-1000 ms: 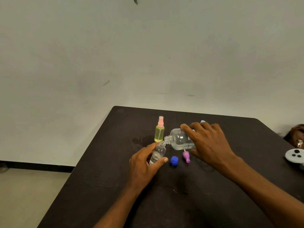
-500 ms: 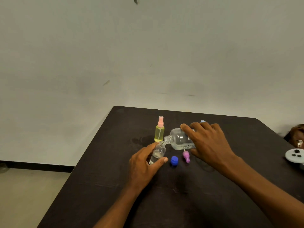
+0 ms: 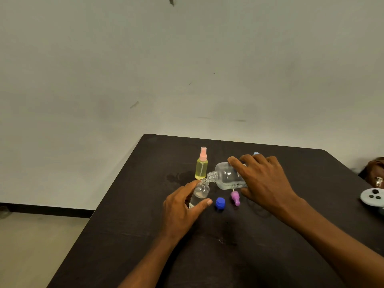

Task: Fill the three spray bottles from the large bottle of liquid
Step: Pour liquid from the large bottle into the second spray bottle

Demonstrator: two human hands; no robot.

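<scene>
My right hand [image 3: 262,181] grips the large clear bottle [image 3: 225,176], tipped on its side with its open neck over the mouth of a small clear spray bottle [image 3: 200,192]. My left hand [image 3: 182,210] holds that small bottle upright on the dark table [image 3: 207,246], thumb and fingers round its body. Behind it stands a yellow spray bottle [image 3: 201,168] with a pink spray top. A blue cap [image 3: 220,203] and a purple spray top [image 3: 235,198] lie loose on the table in front of the large bottle. A light blue object [image 3: 256,153] peeks out behind my right hand.
A grey controller [image 3: 373,197] lies at the table's right edge, with a brown object [image 3: 377,172] behind it. The table's left edge drops to the floor [image 3: 31,246]. A pale wall [image 3: 187,69] stands behind the table.
</scene>
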